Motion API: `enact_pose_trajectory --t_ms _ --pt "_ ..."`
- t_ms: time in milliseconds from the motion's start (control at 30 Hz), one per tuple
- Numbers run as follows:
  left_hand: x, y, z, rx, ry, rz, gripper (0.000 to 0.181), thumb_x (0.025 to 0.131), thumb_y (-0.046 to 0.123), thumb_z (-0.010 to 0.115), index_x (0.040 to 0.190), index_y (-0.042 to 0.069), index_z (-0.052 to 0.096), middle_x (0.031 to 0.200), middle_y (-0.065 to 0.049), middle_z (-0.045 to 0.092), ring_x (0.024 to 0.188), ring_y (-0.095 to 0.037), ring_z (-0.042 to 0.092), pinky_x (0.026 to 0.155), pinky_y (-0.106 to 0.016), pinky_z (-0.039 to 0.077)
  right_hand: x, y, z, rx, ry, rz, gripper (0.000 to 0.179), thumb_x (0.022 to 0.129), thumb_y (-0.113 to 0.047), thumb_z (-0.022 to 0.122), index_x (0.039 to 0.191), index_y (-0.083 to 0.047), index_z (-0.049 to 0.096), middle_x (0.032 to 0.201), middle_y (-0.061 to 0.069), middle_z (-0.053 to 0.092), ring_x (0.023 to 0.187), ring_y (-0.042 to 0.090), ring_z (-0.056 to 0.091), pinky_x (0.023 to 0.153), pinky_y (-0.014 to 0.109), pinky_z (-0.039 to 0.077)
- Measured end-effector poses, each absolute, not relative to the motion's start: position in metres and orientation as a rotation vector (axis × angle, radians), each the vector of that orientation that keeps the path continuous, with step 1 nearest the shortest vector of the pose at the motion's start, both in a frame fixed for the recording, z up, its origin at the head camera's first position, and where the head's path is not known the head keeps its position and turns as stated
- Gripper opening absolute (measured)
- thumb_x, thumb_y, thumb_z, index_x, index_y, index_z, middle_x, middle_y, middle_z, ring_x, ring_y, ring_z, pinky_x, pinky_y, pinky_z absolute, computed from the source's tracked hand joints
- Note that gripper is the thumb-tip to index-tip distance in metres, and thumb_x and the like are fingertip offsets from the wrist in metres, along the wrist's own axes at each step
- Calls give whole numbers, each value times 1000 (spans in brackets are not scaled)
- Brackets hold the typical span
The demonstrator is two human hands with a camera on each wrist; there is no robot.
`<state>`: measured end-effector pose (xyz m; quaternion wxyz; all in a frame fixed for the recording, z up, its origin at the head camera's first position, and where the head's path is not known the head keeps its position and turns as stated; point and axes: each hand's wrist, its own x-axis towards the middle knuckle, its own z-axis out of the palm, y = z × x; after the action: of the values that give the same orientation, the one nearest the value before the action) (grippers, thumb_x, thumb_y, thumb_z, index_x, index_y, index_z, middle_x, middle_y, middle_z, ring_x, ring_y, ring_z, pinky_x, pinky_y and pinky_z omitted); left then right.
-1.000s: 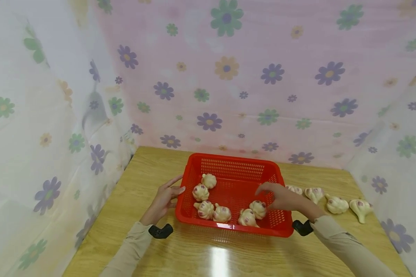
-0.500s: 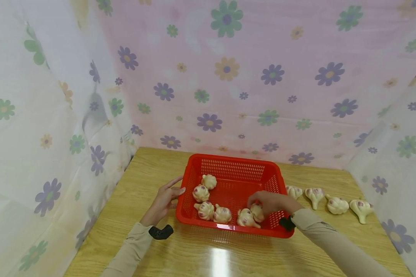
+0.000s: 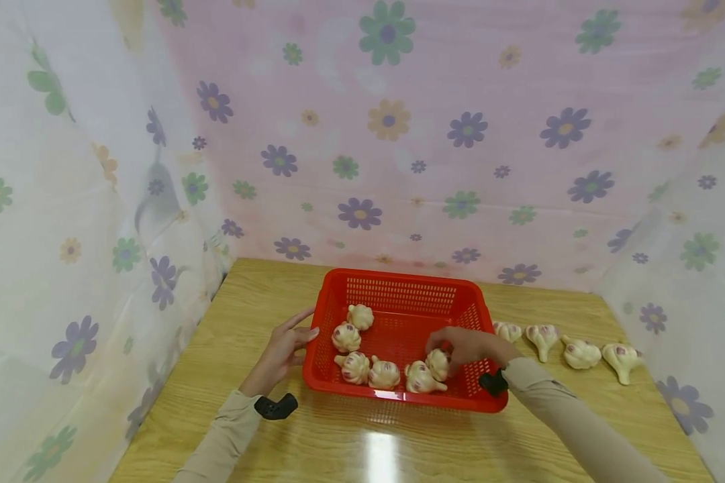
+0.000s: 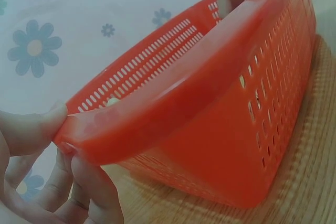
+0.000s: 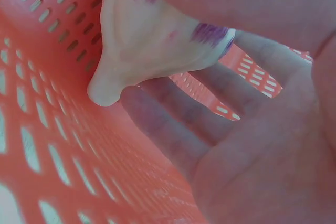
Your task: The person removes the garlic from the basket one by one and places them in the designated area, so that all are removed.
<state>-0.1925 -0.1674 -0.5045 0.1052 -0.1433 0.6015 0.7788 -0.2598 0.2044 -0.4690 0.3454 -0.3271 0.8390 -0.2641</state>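
1. My right hand [image 3: 466,346] pinches a garlic bulb [image 5: 152,40], thumb pressed over one side of it and the other fingers [image 5: 168,121] beneath, with gaps between them.
2. My left hand [image 3: 280,349] pinches the rim at the left end of the red basket [image 3: 401,325], thumb on top and fingers curled under.
3. The bulb I pinch is inside the basket, toward its front right; I cannot tell whether it touches the floor there.
4. Just beside it lies another bulb [image 3: 421,379], stem pointing right.
5. Farther left along the front wall sits a pair of bulbs [image 3: 384,373], and two more bulbs [image 3: 346,337] lie near the left wall.
6. Outside, right of the basket, four bulbs [image 3: 581,353] lie in a row on the wooden surface [image 3: 332,443].
7. Flowered cloth [image 3: 314,67] hangs behind and at both sides.
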Motion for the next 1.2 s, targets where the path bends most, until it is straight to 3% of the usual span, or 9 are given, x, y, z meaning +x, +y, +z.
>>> enact_pose_trajectory --t_ms 500,767,1200 --pt "-192 -168 -506 -442 1777 2304 51 87 9 65 134 26 54 110 -16 65 88 -24 65 71 -46 55 -259 212 -462 -787 2204 -904 39 75 -8 79 109 -9 61 106 7 59 87 30 54 71 38 51" --pt "-194 -169 -505 -401 1751 2304 52 88 11 66 136 25 52 110 -16 64 86 -24 65 70 -42 55 -256 227 -446 -802 2305 -1005 41 78 -22 78 113 -13 59 116 4 58 108 31 52 88 46 47" --pt "-193 -169 -504 -395 1739 2304 53 87 11 66 136 25 51 109 -16 64 86 -23 64 72 -45 55 -252 256 -427 -717 2433 -1142 48 80 -27 77 121 -14 55 127 12 51 101 31 57 78 39 51"
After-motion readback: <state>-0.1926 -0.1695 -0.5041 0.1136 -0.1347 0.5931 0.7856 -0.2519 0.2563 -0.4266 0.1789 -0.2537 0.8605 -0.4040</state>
